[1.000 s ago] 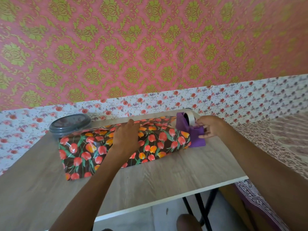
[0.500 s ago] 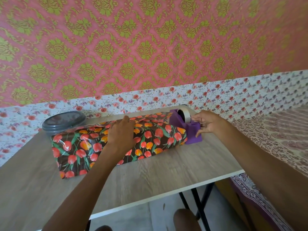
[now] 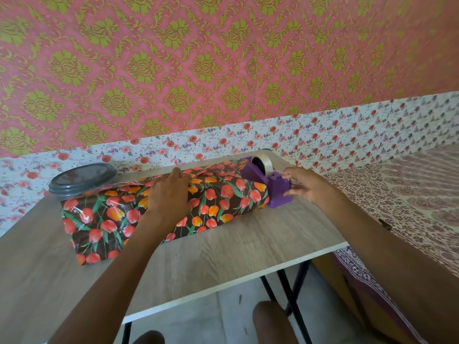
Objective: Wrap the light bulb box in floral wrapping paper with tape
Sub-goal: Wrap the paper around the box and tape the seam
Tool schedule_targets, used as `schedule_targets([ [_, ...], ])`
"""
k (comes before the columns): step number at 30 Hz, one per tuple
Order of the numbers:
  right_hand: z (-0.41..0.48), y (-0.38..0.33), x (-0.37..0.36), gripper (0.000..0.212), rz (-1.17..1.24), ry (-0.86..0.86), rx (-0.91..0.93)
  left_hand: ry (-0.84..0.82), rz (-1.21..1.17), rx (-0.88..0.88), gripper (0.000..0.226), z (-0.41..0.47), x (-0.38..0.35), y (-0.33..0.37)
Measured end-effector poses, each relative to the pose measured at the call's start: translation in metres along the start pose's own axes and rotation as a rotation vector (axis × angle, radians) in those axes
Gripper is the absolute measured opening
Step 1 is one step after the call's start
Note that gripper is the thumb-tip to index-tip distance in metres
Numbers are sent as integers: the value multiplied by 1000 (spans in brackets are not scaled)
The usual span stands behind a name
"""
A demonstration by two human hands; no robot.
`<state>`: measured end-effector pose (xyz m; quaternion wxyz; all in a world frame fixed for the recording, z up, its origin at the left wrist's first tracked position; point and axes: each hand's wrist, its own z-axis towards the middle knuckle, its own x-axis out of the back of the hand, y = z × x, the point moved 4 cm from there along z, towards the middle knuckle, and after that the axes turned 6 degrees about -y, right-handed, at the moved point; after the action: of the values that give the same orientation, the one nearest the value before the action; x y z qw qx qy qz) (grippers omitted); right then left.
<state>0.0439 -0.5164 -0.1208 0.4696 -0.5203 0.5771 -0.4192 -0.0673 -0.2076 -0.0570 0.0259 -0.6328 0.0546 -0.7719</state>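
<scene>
Grip: left hand (image 3: 169,194) flat, pressing down long tulip-print paper-wrapped box (image 3: 223,194); right hand (image 3: 308,186) pinches clear tape end (image 3: 285,173) at purple plastic dispenser (image 3: 275,192) beside box's right end, box lying leftward.

Head view — looks forward-down, table (image 3: 248,247) near.

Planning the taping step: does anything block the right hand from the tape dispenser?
Nothing visible does: the right hand grips the cutter end of the purple plastic tape dispenser beside the floral-wrapped box.
</scene>
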Motion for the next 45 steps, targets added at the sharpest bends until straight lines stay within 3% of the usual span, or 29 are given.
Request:
schedule_targets([
  [25,13,-10,8,10,-305,-38,18,-2,-7,-4,64,0,1,0],
  [30,12,-4,12,33,-397,79,50,-6,7,-4,63,0,1,-1],
  [33,4,1,25,17,-378,199,82,-10,13,-2,65,0,1,0],
  [35,0,3,33,19,-385,283,145,-10,20,-2,64,1,2,0],
  [38,-7,-1,31,34,-405,301,282,-15,20,-2,64,1,4,1],
  [43,-10,-5,1,118,-649,144,433,-15,21,6,66,0,5,1],
  [45,-8,-3,-11,136,-755,144,465,-14,27,7,67,-1,4,1],
])
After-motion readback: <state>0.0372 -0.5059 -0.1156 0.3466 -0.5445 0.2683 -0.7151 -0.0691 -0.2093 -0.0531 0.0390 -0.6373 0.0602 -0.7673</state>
